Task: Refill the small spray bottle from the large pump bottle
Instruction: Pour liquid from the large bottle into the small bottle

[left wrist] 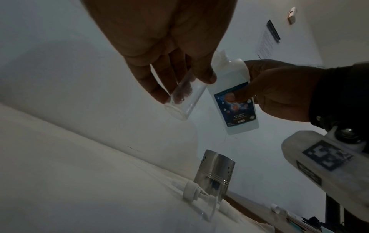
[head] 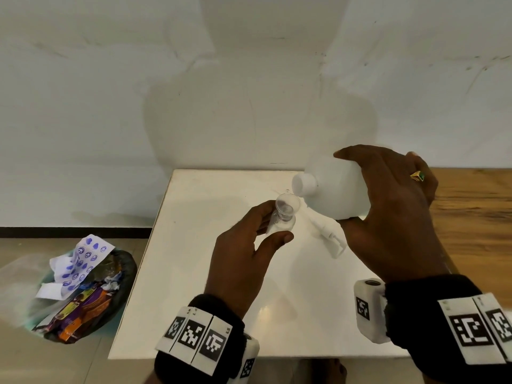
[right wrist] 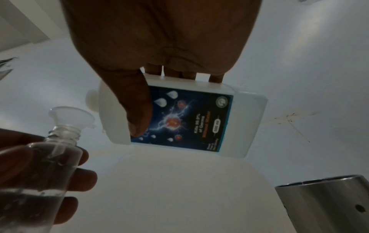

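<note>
White tabletop (head: pixel 194 273) against a white wall. Nearest us, our left hand (head: pixel 243 256) pinches the small clear spray bottle (head: pixel 281 221), funnel (head: pixel 288 206) seated in its neck. Just beyond, our right hand (head: pixel 393 214) grips the large white bottle (head: pixel 338 189), tilted, open mouth above the funnel. Pump head (head: pixel 329 236) lies beneath.

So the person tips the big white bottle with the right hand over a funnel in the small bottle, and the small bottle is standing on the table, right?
Not quite. The small bottle is not standing on the table; the left hand holds it up in the air, as the right wrist view shows. The rest holds: the right hand tips the big white bottle over the funnel in its neck.
</note>
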